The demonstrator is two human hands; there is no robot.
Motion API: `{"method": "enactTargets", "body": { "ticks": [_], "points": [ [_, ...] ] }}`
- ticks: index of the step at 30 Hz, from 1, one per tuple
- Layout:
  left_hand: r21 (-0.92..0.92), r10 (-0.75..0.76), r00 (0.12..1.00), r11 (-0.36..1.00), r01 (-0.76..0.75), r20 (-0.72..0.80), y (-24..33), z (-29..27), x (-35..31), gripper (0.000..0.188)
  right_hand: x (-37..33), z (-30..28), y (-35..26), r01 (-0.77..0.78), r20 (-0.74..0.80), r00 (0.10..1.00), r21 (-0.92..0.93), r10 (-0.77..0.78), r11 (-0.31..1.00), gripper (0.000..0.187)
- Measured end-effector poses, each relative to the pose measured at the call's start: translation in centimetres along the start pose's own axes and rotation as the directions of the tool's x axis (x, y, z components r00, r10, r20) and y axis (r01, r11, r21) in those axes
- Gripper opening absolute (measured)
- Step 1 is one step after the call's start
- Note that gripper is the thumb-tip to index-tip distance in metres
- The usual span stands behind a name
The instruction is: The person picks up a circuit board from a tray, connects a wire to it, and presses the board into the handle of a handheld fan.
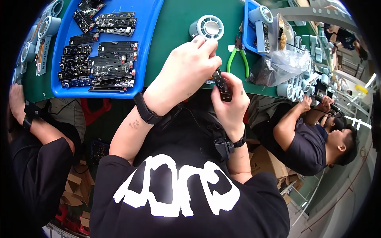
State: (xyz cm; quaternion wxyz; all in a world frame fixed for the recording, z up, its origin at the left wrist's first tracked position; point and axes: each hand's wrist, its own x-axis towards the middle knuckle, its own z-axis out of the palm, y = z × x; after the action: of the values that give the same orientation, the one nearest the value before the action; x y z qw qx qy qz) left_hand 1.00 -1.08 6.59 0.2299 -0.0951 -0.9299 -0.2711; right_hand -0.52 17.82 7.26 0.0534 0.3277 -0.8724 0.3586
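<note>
Circuit board: it was a dark, narrow strip [223, 86] with small parts on its face, and it stood tilted in front of the person, near the close edge of the green desk [172, 29].
Right grip: the right hand [233, 99] was narrow, holding the board between the thumb and the bent fingers.
Left grip: the left hand [186, 67] was bent over the upper end of the board, with its fingers just at the fan head; I could not tell how closed it was or what it held.
Fan head: a round, light blue piece [206, 27] with a ring of openings and a grey centre was just beyond the left fingers.
Hidden part: the left hand covered the place between the fan head and the board.
Pliers: the green-handled pliers [231, 61] lay to the right of the fan head.
Blue tray: on the left, the large tray [149, 23] carried rows of dark boards [113, 59].
Right side: a small blue bin [249, 39] and a clear plastic bag [278, 69] were near the pliers.
Neighbours: a person [303, 139] sat on the right side, and another person's arm [49, 133] showed on the left.
</note>
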Motion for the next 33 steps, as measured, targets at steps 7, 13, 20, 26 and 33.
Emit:
{"method": "enactTargets", "body": {
  "ticks": [7,13,20,26,33],
  "points": [
    [-0.613,-0.359,0.900,0.777,0.142,-0.247,-1.5,0.8,-0.4,0.014,1.5,-1.7,0.8,-0.281,0.071,0.959,0.349,0.274,0.894,0.040],
    [-0.904,-0.744,0.668,0.280,0.322,0.008,-0.7,0.2,0.6,0.014,2.9,-2.4,1.1,-0.416,0.193,0.908,0.519,0.372,0.747,0.036],
    [-0.810,-0.565,0.788,0.566,0.152,-0.246,0.7,2.8,0.4,0.012,4.0,-1.4,1.7,-0.450,0.284,0.887,0.708,0.365,0.544,0.032],
    [-0.570,-0.369,0.846,0.816,0.096,-0.385,0.8,3.3,0.5,0.013,4.0,-1.0,1.5,-0.441,0.302,0.892,0.743,0.335,0.504,0.034],
    [-0.517,-0.328,0.827,0.854,0.053,-0.457,0.3,3.9,0.4,0.013,4.0,-0.6,0.8,-0.440,0.280,0.890,0.733,0.359,0.519,0.036]
  ]
}}
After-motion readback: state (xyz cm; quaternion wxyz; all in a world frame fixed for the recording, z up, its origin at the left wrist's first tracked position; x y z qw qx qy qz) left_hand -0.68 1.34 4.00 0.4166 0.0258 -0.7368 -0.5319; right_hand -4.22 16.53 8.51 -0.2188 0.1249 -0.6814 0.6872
